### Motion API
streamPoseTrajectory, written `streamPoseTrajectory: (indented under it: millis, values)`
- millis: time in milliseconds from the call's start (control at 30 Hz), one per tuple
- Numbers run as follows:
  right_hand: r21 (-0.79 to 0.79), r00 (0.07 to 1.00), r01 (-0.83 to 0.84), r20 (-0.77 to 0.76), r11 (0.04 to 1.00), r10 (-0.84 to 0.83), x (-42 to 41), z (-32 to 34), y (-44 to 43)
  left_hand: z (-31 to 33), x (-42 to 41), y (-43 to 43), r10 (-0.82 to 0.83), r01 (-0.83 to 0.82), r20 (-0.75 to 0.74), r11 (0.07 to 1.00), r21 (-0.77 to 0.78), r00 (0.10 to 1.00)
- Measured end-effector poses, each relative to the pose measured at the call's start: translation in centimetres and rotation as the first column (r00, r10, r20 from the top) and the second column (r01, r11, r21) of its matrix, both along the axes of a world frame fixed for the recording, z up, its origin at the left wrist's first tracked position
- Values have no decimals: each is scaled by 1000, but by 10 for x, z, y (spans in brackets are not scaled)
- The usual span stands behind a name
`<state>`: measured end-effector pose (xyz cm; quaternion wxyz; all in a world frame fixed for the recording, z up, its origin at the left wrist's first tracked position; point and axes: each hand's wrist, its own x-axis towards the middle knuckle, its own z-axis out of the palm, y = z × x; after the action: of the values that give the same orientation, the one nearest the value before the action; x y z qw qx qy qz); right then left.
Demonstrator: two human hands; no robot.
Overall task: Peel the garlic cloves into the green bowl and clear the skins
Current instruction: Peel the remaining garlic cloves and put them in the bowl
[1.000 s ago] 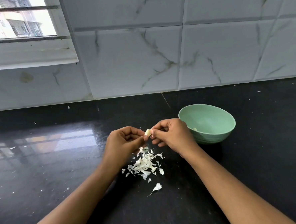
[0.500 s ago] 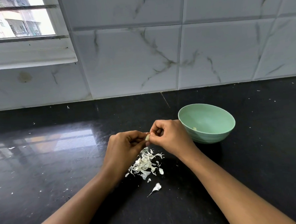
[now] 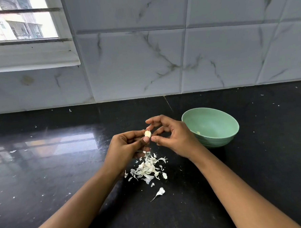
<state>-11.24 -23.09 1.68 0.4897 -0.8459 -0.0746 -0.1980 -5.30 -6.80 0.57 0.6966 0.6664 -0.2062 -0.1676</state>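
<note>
One clove (image 3: 147, 133), seemingly peeled, in left hand (image 3: 125, 147)

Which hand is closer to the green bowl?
Right. The right hand is just beside the green bowl, at its left side. The left hand is farther left, beyond the right hand, pinching a garlic clove.

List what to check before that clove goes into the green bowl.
1. Grip: small pale garlic clove pinched in the left hand: ok.
2. Clove fully peeled: cannot tell, its far side is hidden.
3. Free helper: right hand holds nothing, fingers loose beside the clove: ok.
4. Target: round green bowl upright, mouth unobstructed: ok.
5. Cleanup: white papery skins cleared off the black countertop: not ok, piled below the hands.
</note>
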Motion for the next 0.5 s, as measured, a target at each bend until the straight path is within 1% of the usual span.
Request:
streamPoseTrajectory:
  millis: [100,233,367,500]
  values:
    - [-77,999,18,47,997,-14,1,0,1,1,-1,0,-22,23,-13,1000,15,1000]
    - [-66,997,4,71,998,1,0,1,1,1,-1,0,-49,49,-4,998,26,999]
    - [-144,997,6,78,990,6,0,1,-1,1,-1,0,-60,59,15,997,45,998]
    - [-163,998,-16,63,986,27,0,0,-4,1,-1,1,-79,78,19,996,51,997]
